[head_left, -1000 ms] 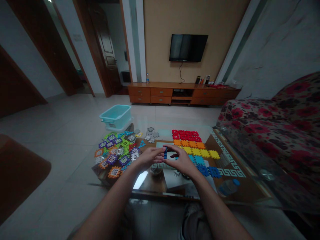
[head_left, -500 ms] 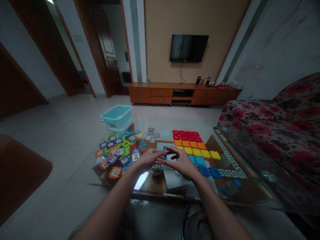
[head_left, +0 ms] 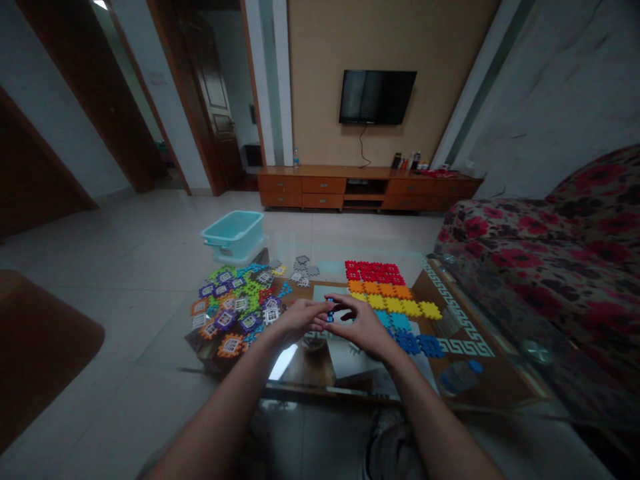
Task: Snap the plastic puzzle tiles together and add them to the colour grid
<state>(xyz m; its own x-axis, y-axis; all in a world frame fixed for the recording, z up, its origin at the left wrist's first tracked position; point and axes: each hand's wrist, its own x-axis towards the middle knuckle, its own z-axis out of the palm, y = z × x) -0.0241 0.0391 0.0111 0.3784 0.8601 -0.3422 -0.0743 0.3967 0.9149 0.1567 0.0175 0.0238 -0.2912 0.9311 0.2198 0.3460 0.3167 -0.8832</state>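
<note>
Between my two hands, above the middle of the glass table, is a small blue toothed building tile (head_left: 330, 311), seen nearly edge-on. My left hand (head_left: 302, 317) has its fingers closed on the tile's left side. From the right, my right hand (head_left: 361, 323) pinches the same tile with thumb and fingertips in a curved grip. Just right of my right hand lie joined rows of tiles: red tiles (head_left: 374, 272), orange tiles (head_left: 380, 289), yellow tiles (head_left: 403, 305), light blue tiles (head_left: 399, 321) and dark blue tiles (head_left: 419, 343), the nearer rows partly hidden by the hand.
A pile of mixed tiles (head_left: 240, 303) covers the table's left part, with grey tiles (head_left: 302, 267) behind. A turquoise tub (head_left: 235, 233) stands beyond the far left corner. A water bottle (head_left: 459, 377) is at the near right, close to a floral sofa (head_left: 530, 230).
The blue tile has turned slightly between my fingers, and my right hand's fingertips have shifted a little left. The other things stay where they were.
</note>
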